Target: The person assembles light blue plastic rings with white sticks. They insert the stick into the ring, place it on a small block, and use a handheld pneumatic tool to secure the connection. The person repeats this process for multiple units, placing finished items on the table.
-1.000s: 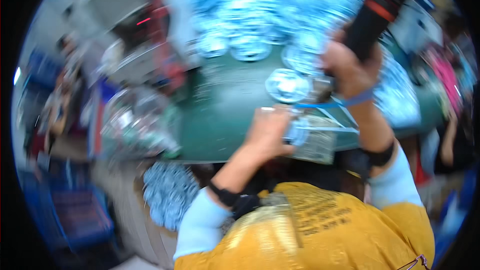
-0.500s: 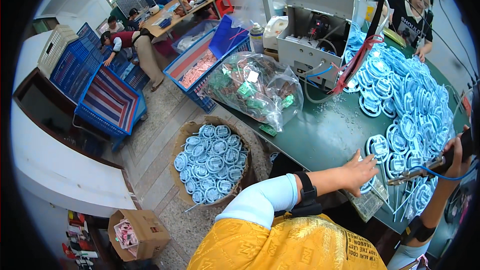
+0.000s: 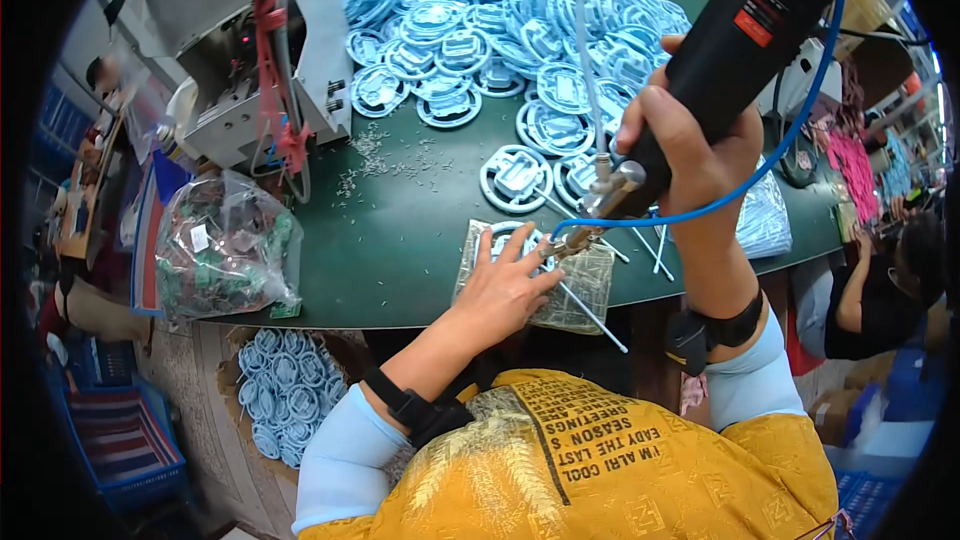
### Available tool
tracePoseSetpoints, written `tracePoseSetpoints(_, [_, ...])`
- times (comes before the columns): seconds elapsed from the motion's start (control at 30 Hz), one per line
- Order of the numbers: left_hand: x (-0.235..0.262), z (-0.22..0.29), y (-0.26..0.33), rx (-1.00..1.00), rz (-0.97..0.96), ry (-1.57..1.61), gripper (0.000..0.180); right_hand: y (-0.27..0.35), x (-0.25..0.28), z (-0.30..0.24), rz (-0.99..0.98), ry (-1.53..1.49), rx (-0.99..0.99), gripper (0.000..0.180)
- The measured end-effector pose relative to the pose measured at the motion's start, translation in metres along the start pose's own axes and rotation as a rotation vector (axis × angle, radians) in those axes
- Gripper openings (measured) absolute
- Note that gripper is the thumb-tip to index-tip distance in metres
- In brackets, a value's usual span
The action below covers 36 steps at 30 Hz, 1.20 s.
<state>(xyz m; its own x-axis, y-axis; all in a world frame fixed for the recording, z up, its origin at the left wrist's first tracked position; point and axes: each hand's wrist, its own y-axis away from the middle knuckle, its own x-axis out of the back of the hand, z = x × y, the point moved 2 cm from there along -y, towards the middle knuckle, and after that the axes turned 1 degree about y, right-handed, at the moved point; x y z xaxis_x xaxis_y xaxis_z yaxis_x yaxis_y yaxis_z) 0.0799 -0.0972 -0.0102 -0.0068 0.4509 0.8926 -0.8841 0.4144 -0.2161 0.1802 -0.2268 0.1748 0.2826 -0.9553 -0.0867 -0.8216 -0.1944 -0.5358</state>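
Observation:
My right hand is wrapped round a black power screwdriver with a metal nose, a blue air hose and a clear feed tube. Its tip points down and left at a light-blue plastic ring piece with a long stem. That piece lies on a worn, tape-covered block at the table's near edge. My left hand rests on it, fingers spread over the ring and partly hiding it. Whether the tip touches the piece I cannot tell. Just beyond lies another ring piece.
A big heap of blue ring pieces covers the back of the green table. Small screws are scattered there. Left stand a grey machine and a bag of circuit boards. A filled carton stands below.
The view has swung right towards the table. My right hand has brought the screwdriver from the far right over to the block, close to my left hand, which stays on the ring piece.

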Motion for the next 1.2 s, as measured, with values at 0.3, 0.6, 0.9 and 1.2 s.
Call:
tracePoseSetpoints(0.3, [0.002,0.003,-0.002,0.020,-0.025,-0.012,0.040,0.004,-0.003,0.009,-0.024,0.009,-0.009,0.040])
tracePoseSetpoints(0.6, [0.002,0.001,-0.003,0.017,0.004,0.004,0.039,0.002,-0.002,0.015,-0.036,0.051,0.010,0.038])
tracePoseSetpoints(0.9, [0.005,0.003,-0.004,0.021,0.020,0.047,0.039,0.006,0.004,0.021,-0.028,0.122,0.064,0.033])
tracePoseSetpoints(1.2, [0.004,0.005,-0.004,0.018,-0.003,0.064,0.038,0.015,-0.003,0.026,-0.009,0.099,0.018,0.036])
